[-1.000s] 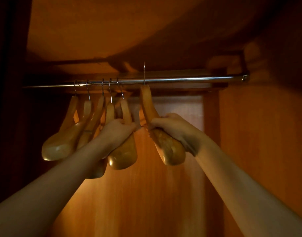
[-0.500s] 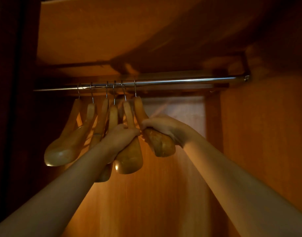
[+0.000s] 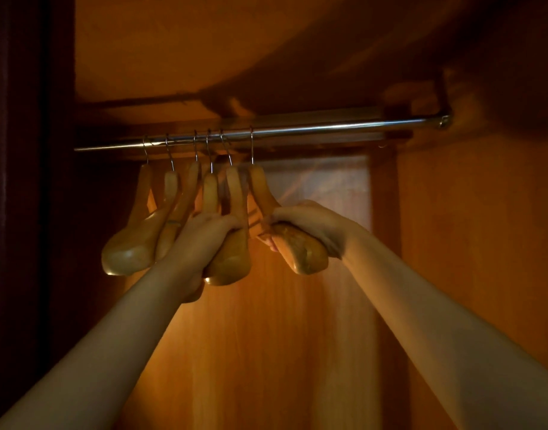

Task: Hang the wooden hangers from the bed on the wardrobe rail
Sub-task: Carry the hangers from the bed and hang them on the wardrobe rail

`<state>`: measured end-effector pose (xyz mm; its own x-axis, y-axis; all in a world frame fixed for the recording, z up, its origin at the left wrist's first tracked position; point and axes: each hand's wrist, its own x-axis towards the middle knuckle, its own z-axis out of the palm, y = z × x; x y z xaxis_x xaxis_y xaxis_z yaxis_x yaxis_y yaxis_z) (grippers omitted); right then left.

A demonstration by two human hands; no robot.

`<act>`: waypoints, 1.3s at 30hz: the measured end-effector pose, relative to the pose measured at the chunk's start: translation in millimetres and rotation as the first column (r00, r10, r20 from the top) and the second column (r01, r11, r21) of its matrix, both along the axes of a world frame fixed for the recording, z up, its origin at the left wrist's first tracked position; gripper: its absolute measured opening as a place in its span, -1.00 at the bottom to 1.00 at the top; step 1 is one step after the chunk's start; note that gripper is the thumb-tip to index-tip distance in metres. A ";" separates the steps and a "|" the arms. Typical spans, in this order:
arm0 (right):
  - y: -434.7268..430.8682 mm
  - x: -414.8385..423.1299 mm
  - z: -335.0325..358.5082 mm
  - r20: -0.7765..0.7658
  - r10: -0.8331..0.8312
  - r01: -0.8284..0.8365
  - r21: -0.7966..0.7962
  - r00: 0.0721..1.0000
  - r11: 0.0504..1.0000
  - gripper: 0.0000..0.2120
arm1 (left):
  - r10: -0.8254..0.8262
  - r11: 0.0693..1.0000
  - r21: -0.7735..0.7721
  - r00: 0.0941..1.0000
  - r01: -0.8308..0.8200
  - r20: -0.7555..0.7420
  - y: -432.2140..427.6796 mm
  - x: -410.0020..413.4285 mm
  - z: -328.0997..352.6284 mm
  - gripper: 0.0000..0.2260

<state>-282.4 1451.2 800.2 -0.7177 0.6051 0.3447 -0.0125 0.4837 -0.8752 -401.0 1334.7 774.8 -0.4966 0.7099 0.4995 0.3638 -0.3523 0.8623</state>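
Observation:
Several wooden hangers (image 3: 133, 243) hang by metal hooks from the chrome wardrobe rail (image 3: 328, 128), bunched at its left half. My right hand (image 3: 309, 225) grips the arm of the rightmost hanger (image 3: 300, 252), whose hook sits over the rail. My left hand (image 3: 201, 237) is closed around the arm of the neighbouring hanger (image 3: 235, 259). Both arms reach up into the wardrobe.
The wardrobe is orange-brown wood, with a top panel (image 3: 204, 51) just above the rail and a side wall (image 3: 483, 243) on the right. The right half of the rail carries no hangers. A dark door edge (image 3: 24, 212) stands at the left.
The rightmost hanger's hook came down onto the rail and slid left toward the others. My right hand stayed on it; my left hand kept holding the neighbouring hanger.

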 end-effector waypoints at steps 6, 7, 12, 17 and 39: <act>-5.7 18.8 -13.5 -0.055 -0.053 0.054 0.011 0.997 0.998 -0.77 | 0.004 0.990 0.141 0.996 -0.017 0.092 -7.4 -15.2 -20.8 -0.87; -8.8 22.6 -18.7 -0.076 -0.057 0.057 -0.005 0.995 0.998 -0.77 | 0.004 0.986 0.167 0.995 -0.021 0.104 -10.0 -15.4 -26.3 -0.82; -21.3 44.8 -65.5 -0.258 -0.139 0.130 -0.054 0.956 0.990 -0.68 | -0.040 0.951 0.310 0.995 0.010 0.090 -28.1 -10.7 -69.3 -0.75; -36.6 63.4 -167.1 -0.065 -0.263 0.258 -0.081 0.963 0.963 -0.41 | 0.053 0.949 0.305 0.995 -0.077 0.086 -46.4 -2.5 -150.9 -0.66; -270.8 176.8 -657.5 0.811 -0.074 0.812 -0.569 0.580 0.125 -0.88 | 0.222 0.223 -0.960 0.950 0.170 0.220 -219.8 -14.7 -631.9 -0.71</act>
